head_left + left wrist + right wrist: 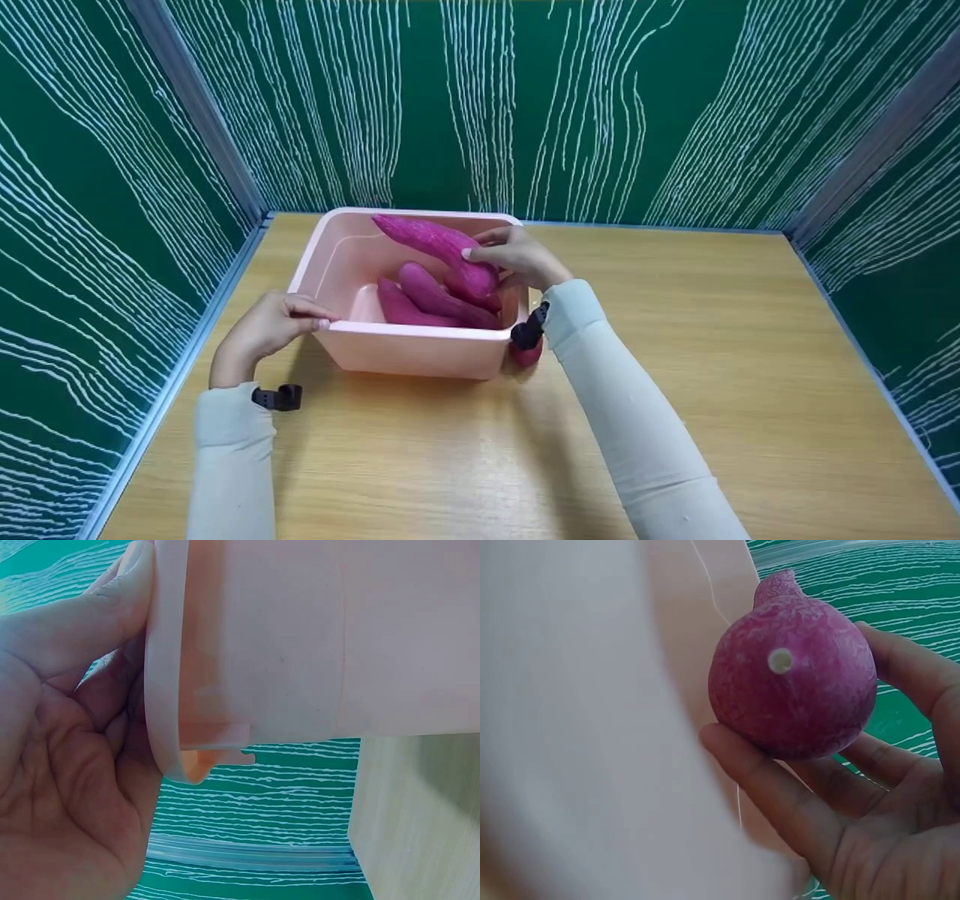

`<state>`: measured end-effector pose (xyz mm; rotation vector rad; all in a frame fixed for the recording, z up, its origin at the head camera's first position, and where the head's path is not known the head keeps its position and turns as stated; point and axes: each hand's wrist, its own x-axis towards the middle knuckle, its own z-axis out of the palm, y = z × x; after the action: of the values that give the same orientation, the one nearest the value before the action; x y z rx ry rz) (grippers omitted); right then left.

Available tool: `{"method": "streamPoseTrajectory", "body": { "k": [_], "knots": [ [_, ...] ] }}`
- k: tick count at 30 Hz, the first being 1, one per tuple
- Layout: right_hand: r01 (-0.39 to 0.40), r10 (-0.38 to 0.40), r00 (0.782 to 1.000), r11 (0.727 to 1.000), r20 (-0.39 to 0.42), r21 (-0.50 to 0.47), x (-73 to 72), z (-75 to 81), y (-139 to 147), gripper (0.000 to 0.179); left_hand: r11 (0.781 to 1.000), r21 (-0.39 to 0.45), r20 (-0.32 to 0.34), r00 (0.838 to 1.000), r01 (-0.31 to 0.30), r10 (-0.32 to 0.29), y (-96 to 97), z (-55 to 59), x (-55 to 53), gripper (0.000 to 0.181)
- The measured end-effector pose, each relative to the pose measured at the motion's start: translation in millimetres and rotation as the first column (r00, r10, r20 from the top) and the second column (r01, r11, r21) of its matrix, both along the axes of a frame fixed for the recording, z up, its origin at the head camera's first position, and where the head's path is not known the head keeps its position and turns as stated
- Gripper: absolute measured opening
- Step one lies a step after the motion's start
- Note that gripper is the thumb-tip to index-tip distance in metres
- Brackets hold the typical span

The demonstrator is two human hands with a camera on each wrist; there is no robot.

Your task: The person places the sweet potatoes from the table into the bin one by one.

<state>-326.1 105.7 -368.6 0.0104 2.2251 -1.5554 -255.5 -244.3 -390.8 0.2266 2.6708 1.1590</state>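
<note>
A pink plastic bin [420,352] stands on the wooden table with several magenta sweet potatoes [442,296] lying inside. My left hand [274,322] grips the bin's rim at the near left corner; the left wrist view shows the fingers and thumb [127,585] right at that rim. Over the right part of the bin, my right hand [517,255] holds another sweet potato [427,240], its narrow end pointing to the far left. The right wrist view shows its round end with a pale spot, fingers and thumb around the sweet potato [795,705].
Beside the bin's near right corner is a dark red rounded thing [526,355], partly hidden by the black wrist camera [530,326]. Green walls [585,112] with white wavy lines enclose the table [712,360] at the back and both sides.
</note>
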Motion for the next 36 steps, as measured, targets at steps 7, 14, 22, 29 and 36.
{"method": "streamPoseTrajectory", "body": {
  "k": [7, 14, 22, 29, 36],
  "knots": [
    [0.004, -0.003, 1.000, 1.000, -0.004, 0.010, 0.1, 1.5, 0.1, 0.059, 1.000, -0.002, 0.004, 1.000, 0.002, -0.002, -0.5, 0.3, -1.0, 0.019],
    [-0.005, 0.005, 1.000, 1.000, -0.020, -0.019, -0.5, 5.5, 0.3, 0.054, 1.000, -0.002, 0.011, 1.000, 0.001, -0.001, -0.6, 0.9, -1.2, 0.020],
    [-0.003, 0.003, 1.000, 1.000, -0.015, -0.024, 0.2, 5.0, 0.3, 0.046, 0.999, 0.020, 0.066, 0.998, -0.027, 0.026, -0.1, 1.3, -0.5, 0.022],
    [-0.011, 0.010, 1.000, 1.000, -0.022, -0.004, 1.9, 5.7, 0.7, 0.043, 1.000, 0.010, 0.011, 1.000, -0.006, 0.006, 0.0, -0.3, 0.7, 0.020],
    [-0.002, 0.002, 1.000, 1.000, -0.021, -0.017, 2.8, 5.8, 4.6, 0.041, 1.000, 0.003, -0.001, 1.000, 0.001, -0.001, 0.2, 0.3, 1.2, 0.019]
  ]
}}
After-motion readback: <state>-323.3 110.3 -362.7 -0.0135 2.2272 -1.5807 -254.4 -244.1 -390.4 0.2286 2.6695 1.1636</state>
